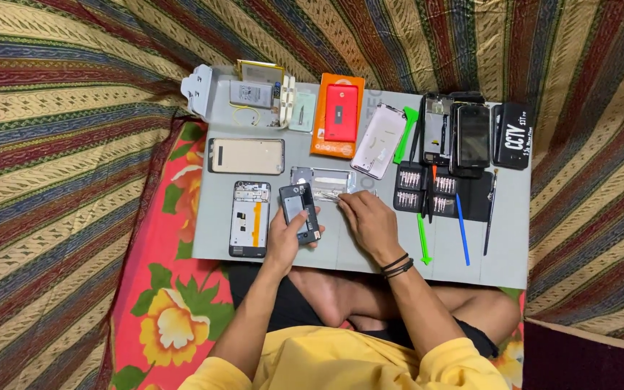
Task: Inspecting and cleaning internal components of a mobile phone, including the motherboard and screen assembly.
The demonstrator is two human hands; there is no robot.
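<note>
Yellow sleeves and crossed legs nearest the lens; grey work mat [500, 267] just beyond, laid over striped and floral bedding.

Head view, left hand [284, 242]: fingers clamped around small dark phone body [300, 211], held tilted above mat, open side up. Right hand [370, 220]: fingers drawn together at tips, apparently pinching slim metal tweezers [330, 195]; grip partly hidden, so not confirmed. Tips resting just beside silver phone frame [323, 179], close to held phone.

Surroundings: stripped phone chassis with orange strip [249, 219] left of held phone; beige back panel [246, 156] above it; red phone on orange packaging [339, 114] further back; screwdriver bit set [427, 191] right of right hand; blue pry tool [461, 235] and green pry tool [422, 242] near mat's front edge.

Judgement on technique: keep phone braced steady in left palm, bring tool in low and slow, avoid levering against board, park loose screws on mat away from edge.
</note>
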